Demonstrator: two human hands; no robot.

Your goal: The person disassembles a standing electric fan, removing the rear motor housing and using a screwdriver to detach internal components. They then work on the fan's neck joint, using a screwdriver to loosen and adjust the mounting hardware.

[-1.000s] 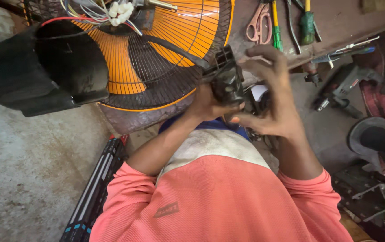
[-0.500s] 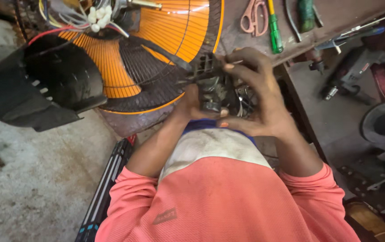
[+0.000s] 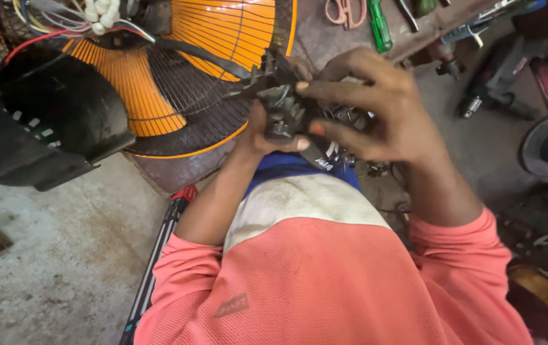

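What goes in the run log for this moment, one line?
left hand: grips dark part | right hand: fingers on same part | fan: just behind | screwdriver: on bench, untouched

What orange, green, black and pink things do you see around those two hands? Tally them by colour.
Orange: 1, the fan grille
Green: 1, the screwdriver handle
Black: 2, the small part gripped by left hand and right hand, and the fan housing
Pink: 1, the scissors
Total: 5
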